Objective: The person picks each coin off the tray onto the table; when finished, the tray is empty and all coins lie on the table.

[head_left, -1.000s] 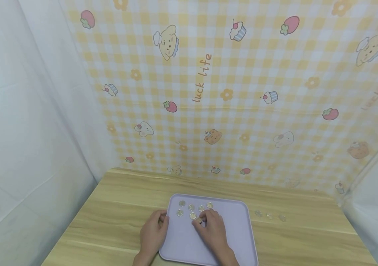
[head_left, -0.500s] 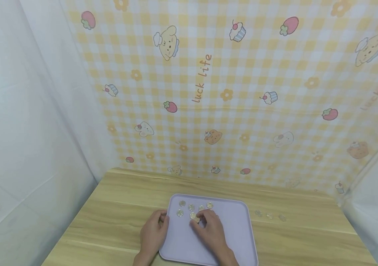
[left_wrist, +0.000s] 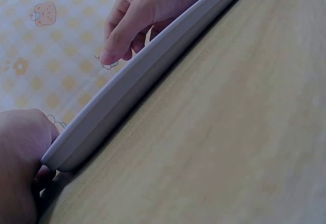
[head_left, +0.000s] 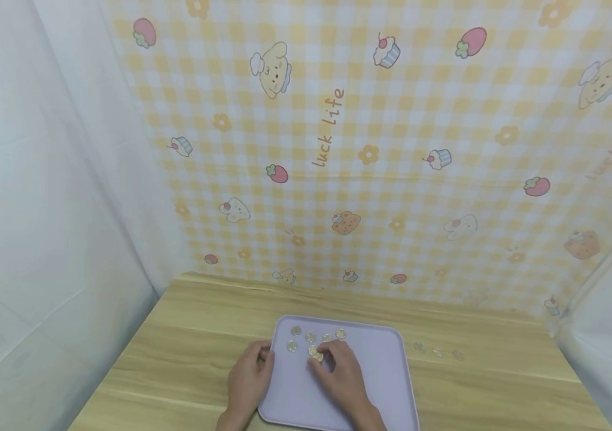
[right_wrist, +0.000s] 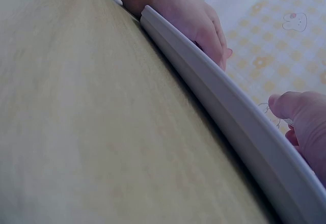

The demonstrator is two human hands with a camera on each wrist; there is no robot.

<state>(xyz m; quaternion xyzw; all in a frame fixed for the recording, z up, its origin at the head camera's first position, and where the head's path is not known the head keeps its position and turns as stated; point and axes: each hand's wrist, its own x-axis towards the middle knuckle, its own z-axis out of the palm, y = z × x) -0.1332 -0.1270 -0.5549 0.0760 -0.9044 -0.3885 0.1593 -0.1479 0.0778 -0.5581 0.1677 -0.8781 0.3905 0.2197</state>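
Our right hand (head_left: 342,372) pinches a small, round, shiny gold-toned disc (head_left: 318,357) above the tray; our left hand (head_left: 250,374) grips the left rim of that flat lavender rectangular tray (head_left: 292,392). Beyond, we see six similar discs (head_left: 292,346) on it, our fingers partly hiding one. Three more discs (head_left: 437,352) lie rightward on the wood-grain table (head_left: 176,347), before a yellow-and-white checked cloth (head_left: 392,108).
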